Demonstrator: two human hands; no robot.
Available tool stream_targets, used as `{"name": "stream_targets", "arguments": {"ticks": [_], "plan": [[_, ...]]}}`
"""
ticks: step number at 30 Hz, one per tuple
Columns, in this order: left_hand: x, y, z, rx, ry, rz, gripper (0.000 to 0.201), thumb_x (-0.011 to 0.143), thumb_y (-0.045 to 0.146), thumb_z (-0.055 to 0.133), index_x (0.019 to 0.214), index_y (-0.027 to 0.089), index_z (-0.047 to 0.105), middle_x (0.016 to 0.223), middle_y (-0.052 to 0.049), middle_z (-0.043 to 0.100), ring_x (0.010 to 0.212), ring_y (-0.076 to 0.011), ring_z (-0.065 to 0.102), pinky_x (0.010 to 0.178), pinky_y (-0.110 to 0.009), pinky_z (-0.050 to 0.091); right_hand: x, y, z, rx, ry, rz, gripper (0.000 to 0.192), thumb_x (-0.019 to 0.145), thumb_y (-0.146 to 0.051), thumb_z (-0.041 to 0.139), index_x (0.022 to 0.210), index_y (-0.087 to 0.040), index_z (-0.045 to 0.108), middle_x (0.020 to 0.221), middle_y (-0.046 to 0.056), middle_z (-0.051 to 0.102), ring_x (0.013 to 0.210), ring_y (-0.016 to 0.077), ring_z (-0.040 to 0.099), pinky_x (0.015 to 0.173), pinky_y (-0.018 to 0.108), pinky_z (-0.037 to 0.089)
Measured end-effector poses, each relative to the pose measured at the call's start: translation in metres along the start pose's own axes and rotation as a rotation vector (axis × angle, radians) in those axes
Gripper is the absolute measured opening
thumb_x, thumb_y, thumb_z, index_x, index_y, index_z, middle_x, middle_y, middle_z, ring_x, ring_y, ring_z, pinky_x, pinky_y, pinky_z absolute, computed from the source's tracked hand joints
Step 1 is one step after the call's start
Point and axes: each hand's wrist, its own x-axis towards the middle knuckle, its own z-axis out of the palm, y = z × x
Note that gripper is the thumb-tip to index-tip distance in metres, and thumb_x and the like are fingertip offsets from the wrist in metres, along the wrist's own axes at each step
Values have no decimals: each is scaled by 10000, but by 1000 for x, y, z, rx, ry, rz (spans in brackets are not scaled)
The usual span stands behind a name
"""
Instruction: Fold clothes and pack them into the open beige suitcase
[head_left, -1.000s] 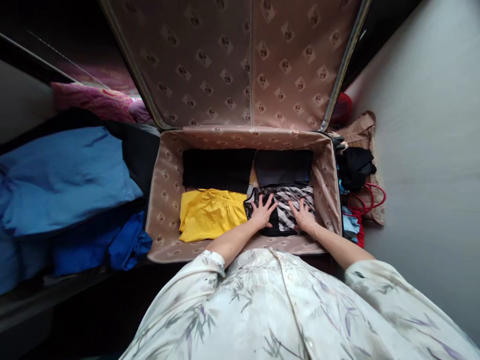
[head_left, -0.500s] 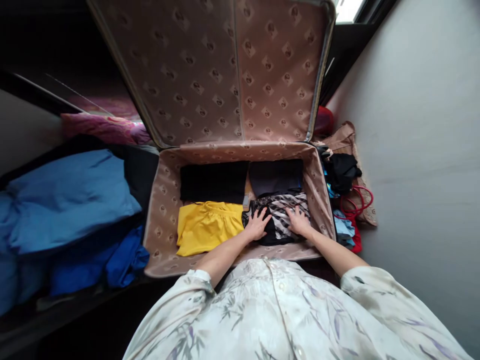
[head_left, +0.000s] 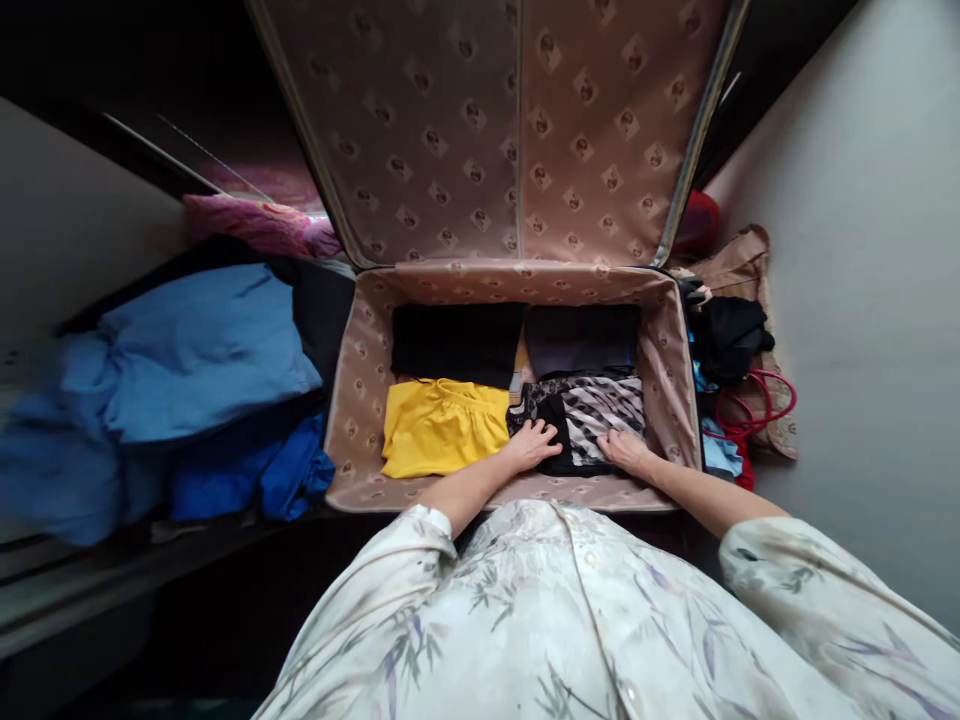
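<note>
Four folded garments we count in the suitcase [head_left: 360, 380]; the striped top [head_left: 600, 410] lies at four o'clock, our left hand [head_left: 534, 445] and right hand [head_left: 626, 450] pressing flat, fingers spread; blue clothes [head_left: 202, 350] remain outside.

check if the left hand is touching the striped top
Touching: the head view shows the left hand lying flat on the striped top in the suitcase.

i see blue bedding [head_left: 187, 370] heaped left of the case, a pink pillow [head_left: 255, 222] behind, red-handled bags [head_left: 742, 400] on the right.
</note>
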Motion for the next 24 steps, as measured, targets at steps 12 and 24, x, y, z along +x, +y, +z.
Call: {"name": "stream_targets", "arguments": {"ticks": [12,24], "plan": [[-18,3,2,-95,-216,-47,527,920,134,558,1393,357,626,1638,-145,332,1473,-532,252,980,-810,341,-25,-18,-74,291,167,6,435,853,-304,591,1278,-226,641,1093,125,690,896,241,647,868,381,495],[-16,0,-68,-388,-158,-257,443,951,250,567,1391,210,600,1317,-165,571,1153,-302,642,991,-413,514,-64,141,-197,735,823,1200,768,757,-414,739,1365,-20,483,1259,331,597,1176,398,585,982,503,459]]}}
